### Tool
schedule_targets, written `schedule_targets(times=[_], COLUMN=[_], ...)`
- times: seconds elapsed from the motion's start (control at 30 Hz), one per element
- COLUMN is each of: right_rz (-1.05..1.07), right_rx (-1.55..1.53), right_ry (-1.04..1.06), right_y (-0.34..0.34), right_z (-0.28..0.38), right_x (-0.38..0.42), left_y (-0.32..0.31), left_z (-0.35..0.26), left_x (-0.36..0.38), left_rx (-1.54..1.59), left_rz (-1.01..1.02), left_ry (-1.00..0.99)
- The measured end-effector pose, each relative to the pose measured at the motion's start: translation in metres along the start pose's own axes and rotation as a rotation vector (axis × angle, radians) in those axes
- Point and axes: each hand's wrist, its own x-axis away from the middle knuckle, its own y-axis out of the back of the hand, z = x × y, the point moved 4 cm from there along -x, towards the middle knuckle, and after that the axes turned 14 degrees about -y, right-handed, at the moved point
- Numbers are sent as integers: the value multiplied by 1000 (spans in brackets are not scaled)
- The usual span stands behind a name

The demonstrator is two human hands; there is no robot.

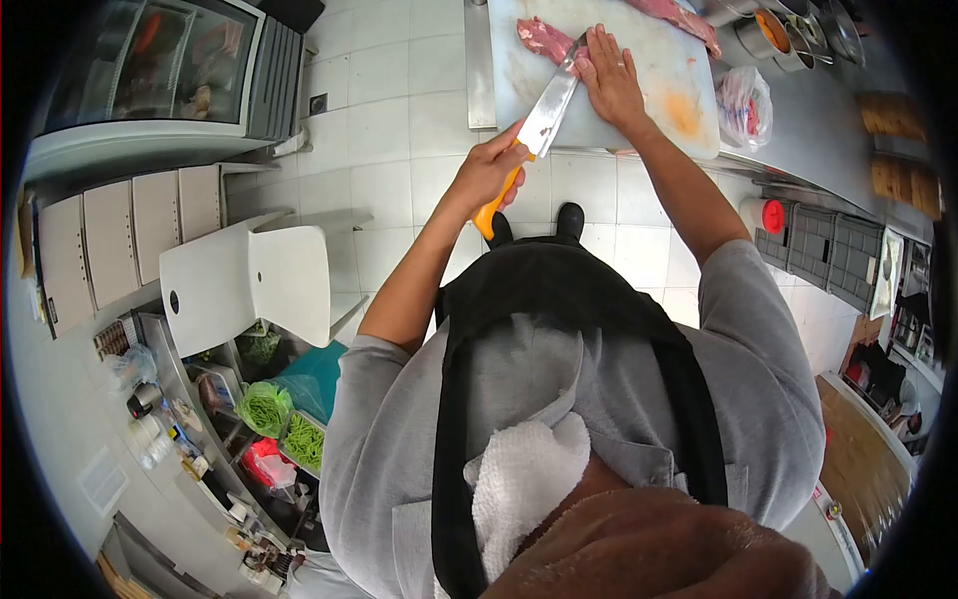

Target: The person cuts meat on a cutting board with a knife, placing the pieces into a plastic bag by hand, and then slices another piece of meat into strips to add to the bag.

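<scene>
My left hand (492,168) is closed around the yellow handle of a large kitchen knife (555,108). Its broad blade slants up and to the right, and the tip end reaches a piece of raw meat (545,39) on the white cutting board (654,85). Palm down with fingers stretched out, my right hand (611,82) lies beside the blade's far end, over the meat's right end. The fingers partly hide the meat there. A second, longer piece of raw meat (679,20) lies along the board's far right edge.
Metal pots (766,35) and a plastic bag (743,108) stand right of the board. A red-lidded tub (766,216) and grey crates (823,245) are lower right. At left are a white chair (244,290), a glass-front fridge (150,65) and green vegetables (264,409).
</scene>
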Motion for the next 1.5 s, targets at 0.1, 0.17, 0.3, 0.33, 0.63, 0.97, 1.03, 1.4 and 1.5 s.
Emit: schedule_targets(times=[0.1, 0.17, 0.3, 0.33, 0.63, 0.97, 1.03, 1.4, 1.5], right_rz=[-5, 25, -3, -2, 4, -19, 6, 18, -23], right_rx=[17, 1, 38, 31, 69, -4, 22, 43, 64], right_ry=[4, -33, 2, -12, -12, 84, 83, 80, 103], right_y=[-4, -3, -4, -4, -8, -5, -7, -3, -7], right_z=[-1, -4, -3, -2, -6, 1, 7, 12, 12], right_x=[-1, -3, -1, -1, -10, -19, -20, -15, -16], left_y=[-8, -19, -22, -21, 16, 30, 26, 0, -4], left_z=[0, -10, -6, 0, 2, -28, -25, -16, -1], left_x=[-29, -52, -39, -30, 79, 63, 49, -54, -26], left_rx=[-30, -95, -129, -108, -107, -191, -195, -77, -5], left_rz=[-1, 10, 22, 37, 134, -119, -103, -76, -99], left_ry=[-24, -24, 25, 31, 57, -26, -10, -19, 15])
